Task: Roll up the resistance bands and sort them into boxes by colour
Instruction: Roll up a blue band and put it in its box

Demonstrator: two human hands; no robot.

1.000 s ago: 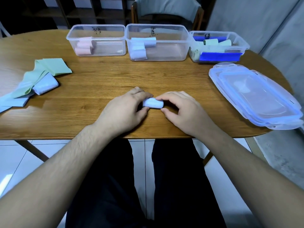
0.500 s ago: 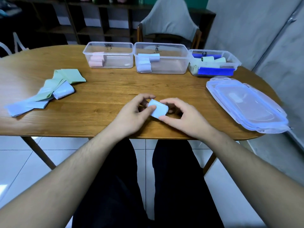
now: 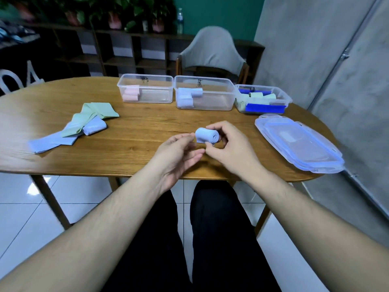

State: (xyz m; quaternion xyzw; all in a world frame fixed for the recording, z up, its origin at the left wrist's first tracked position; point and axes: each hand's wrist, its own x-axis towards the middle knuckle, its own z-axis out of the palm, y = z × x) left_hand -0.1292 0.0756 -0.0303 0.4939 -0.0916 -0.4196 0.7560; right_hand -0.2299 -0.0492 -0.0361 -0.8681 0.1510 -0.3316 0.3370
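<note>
My right hand (image 3: 229,148) holds a rolled light-blue band (image 3: 207,135) above the table's near edge, with its spiral end facing right. My left hand (image 3: 177,157) is just left of the roll, fingers apart, fingertips close to it. Three clear boxes stand in a row at the back: the left box (image 3: 155,80) with pink rolls, the middle box (image 3: 214,81) with light-blue rolls, the right box (image 3: 284,95) with green rolls and dark-blue bands. Loose bands lie at the left: a green band (image 3: 94,114) across light-blue bands (image 3: 54,142).
A stack of clear lids (image 3: 299,142) with blue rims lies on the right of the wooden table (image 3: 136,131). A grey chair (image 3: 212,53) stands behind the boxes. A grey wall runs along the right side.
The roll has been lifted off the table and is now held by my right hand alone. My left hand has let go and opened. The camera has tilted up.
</note>
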